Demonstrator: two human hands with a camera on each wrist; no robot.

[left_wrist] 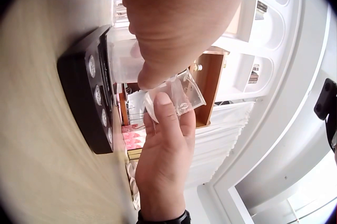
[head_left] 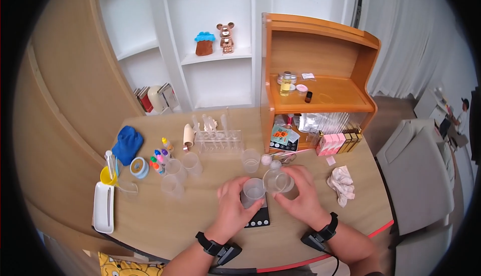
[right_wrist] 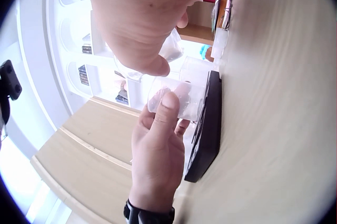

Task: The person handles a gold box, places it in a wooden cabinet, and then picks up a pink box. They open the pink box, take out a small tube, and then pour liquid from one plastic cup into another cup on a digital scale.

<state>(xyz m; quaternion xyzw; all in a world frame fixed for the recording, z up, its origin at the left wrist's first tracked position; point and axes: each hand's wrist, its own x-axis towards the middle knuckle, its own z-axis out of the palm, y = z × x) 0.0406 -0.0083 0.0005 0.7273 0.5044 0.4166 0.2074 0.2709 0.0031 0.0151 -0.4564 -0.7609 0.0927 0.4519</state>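
Note:
My left hand (head_left: pixel 235 203) grips a translucent plastic cup (head_left: pixel 254 190) that stands upright over a black kitchen scale (head_left: pixel 259 218) with round buttons. Thumb and fingers lie on either side of that cup, as the right wrist view also shows for the left hand (right_wrist: pixel 158 145). A second clear cup (head_left: pixel 278 181) is in my right hand (head_left: pixel 302 200), tipped toward the first with its rim close beside the other's. In the left wrist view this tilted cup (left_wrist: pixel 184 97) sits between the right thumb and fingers. The scale's buttons (left_wrist: pixel 97 95) face the front edge.
Several clear cups (head_left: pixel 192 164) and small coloured bottles (head_left: pixel 159 160) stand left. Behind are a test tube rack (head_left: pixel 219 143) and another cup (head_left: pixel 250 161). A wooden shelf unit (head_left: pixel 320 105) is back right, with a crumpled tissue (head_left: pixel 341 186) in front. A white tray (head_left: pixel 103 208) lies far left.

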